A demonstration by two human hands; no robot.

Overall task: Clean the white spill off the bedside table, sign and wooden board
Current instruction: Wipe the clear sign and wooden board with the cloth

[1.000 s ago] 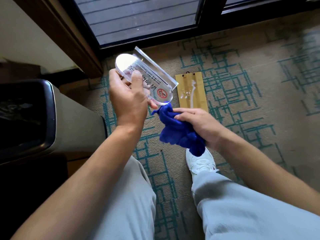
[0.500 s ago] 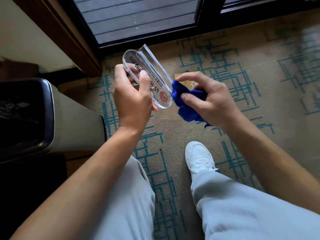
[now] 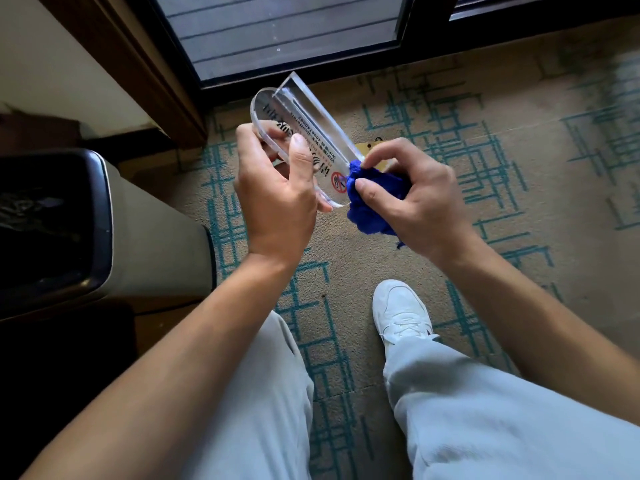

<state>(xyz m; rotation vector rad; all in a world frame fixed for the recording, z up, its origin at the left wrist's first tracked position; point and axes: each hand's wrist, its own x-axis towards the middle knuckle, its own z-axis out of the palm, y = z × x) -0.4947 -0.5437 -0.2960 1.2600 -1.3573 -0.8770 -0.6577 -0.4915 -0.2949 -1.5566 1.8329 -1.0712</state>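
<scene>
Up in front of us, our left hand (image 3: pixel 277 199) grips a clear acrylic sign with black lettering and a small red prohibition symbol (image 3: pixel 308 140), thumb laid across its near face and fingers curled behind it. We hold the sign tilted, its rounded upper end pointing toward the dark-framed glass sliding door (image 3: pixel 277 32) and its lower end, the one with the red symbol, pointing down toward our right side. Our right hand (image 3: pixel 419 199) is closed round a bunched deep-blue cleaning cloth (image 3: pixel 372 202), with the thumb and forefinger pinching the wad; the cloth touches the lower end of the sign right beside the red symbol.

Behind the right hand and the sign, a small yellowish wooden board with two little holes near its top edge (image 3: pixel 372 147) lies flat on the beige carpet with a teal line pattern (image 3: pixel 519 220); only a sliver of it shows, so we cannot tell whether any white marks are on it. At our left stands the beige bedside bench with a glossy black top and dark rim (image 3: pixel 156 244), just beside our left knee. Below, our pale grey trousers (image 3: pixel 502 410) and one white lace-up sneaker (image 3: pixel 401 313) rest on the carpet.
</scene>
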